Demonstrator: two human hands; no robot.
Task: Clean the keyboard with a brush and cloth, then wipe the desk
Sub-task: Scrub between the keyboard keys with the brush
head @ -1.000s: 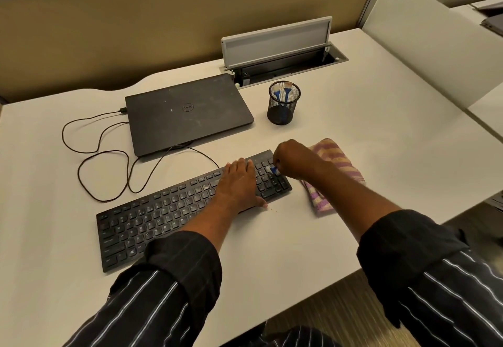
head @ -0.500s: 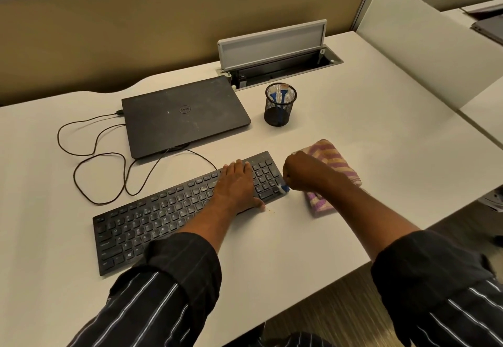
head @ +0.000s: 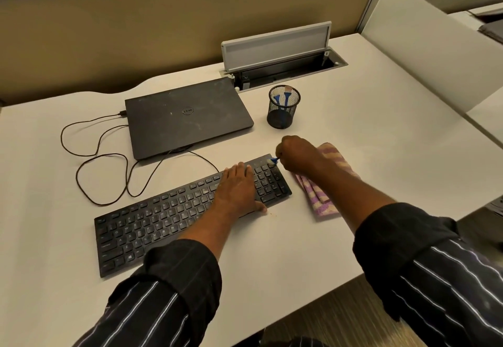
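A black keyboard [head: 163,218] lies slanted on the white desk [head: 381,142]. My left hand [head: 239,186] rests flat on the keys near its right end, fingers straight. My right hand [head: 299,154] grips a small blue brush [head: 273,160], whose tip touches the keyboard's far right corner. A purple and cream striped cloth [head: 321,197] lies on the desk just right of the keyboard, partly under my right forearm.
A shut black laptop [head: 187,118] sits behind the keyboard with a looping black cable [head: 95,161] to its left. A black mesh cup [head: 284,107] holds two more blue brushes. Behind it an open cable box [head: 280,55] is set in the desk. Crumbs [head: 272,214] lie by the keyboard's front edge.
My right hand has carried the brush from the keyboard's near right corner up to its far right corner. My left hand has stayed on the keys.
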